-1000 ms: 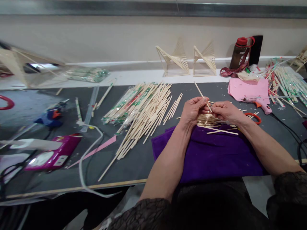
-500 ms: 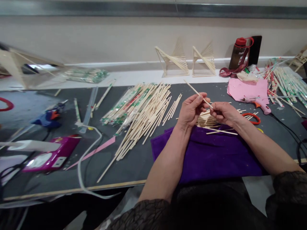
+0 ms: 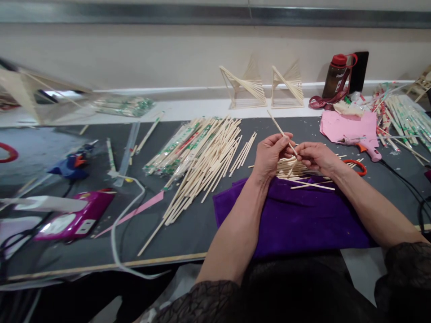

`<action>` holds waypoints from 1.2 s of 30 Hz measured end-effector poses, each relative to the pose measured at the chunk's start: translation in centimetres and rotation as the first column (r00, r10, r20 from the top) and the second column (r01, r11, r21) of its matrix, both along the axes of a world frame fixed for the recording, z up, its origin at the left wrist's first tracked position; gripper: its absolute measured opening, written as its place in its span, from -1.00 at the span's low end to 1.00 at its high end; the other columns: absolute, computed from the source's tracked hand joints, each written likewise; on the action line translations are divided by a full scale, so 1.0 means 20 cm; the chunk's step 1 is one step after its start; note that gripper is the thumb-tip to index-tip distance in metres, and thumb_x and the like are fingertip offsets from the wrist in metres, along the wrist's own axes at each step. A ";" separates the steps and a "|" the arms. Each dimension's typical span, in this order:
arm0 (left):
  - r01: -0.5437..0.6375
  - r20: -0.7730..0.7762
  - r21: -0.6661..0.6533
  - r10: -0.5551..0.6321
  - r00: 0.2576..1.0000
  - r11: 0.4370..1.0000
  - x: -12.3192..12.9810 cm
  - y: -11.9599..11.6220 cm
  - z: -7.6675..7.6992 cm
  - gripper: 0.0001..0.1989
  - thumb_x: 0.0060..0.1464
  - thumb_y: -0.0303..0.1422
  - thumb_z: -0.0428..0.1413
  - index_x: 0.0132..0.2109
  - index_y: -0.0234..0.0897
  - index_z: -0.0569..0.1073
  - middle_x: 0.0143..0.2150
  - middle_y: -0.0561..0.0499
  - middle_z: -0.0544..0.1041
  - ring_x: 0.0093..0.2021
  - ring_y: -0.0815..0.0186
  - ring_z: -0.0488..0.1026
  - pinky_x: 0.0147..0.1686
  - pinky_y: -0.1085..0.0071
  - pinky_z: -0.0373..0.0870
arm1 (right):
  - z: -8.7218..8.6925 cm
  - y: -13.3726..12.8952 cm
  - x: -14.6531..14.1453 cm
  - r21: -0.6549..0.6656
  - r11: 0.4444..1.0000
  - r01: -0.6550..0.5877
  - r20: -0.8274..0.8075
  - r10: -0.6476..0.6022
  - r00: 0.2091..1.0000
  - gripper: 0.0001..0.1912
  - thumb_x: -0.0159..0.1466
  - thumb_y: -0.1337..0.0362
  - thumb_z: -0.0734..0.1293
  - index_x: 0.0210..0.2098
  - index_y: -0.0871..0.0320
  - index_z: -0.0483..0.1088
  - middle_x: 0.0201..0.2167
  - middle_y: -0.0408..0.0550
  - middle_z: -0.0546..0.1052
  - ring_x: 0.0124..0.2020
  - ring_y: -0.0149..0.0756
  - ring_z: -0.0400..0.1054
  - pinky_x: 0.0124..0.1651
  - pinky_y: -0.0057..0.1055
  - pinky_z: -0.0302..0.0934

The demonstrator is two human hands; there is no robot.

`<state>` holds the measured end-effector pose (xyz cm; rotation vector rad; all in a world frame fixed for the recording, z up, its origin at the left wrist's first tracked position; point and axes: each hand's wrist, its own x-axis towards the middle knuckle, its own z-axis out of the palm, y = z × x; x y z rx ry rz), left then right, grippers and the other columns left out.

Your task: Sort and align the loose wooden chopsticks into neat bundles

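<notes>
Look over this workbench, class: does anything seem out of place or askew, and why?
The white cord droops over the front edge of the table, where it could snag. Two crossed sticks lie askew over the purple cloth, at odds with the pile's general direction. I see no spill.

Head-height view, forward and down

Up front there's a pale, plain wall [image 3: 151, 54], a grey metal rail [image 3: 202, 14] running right across it; below, a white ledge [image 3: 188, 106] backs the dark grey desk [image 3: 188, 237], its front edge trimmed in pale wood.
</notes>
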<state>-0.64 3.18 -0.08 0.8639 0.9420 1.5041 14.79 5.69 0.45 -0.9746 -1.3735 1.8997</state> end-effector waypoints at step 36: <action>0.055 0.101 -0.049 -0.050 0.994 0.997 0.01 0.02 -0.01 -0.87 -0.03 -0.37 0.26 -0.33 -0.34 0.51 -0.52 0.09 0.52 -0.61 0.59 0.36 -0.60 0.65 0.31 | 0.00 -0.03 -0.06 -0.081 0.997 -0.013 -0.106 0.004 0.994 -0.91 0.04 0.36 0.32 -0.56 0.23 0.32 -0.65 -0.22 0.28 -0.74 -0.67 -0.15 -0.73 -0.61 -0.31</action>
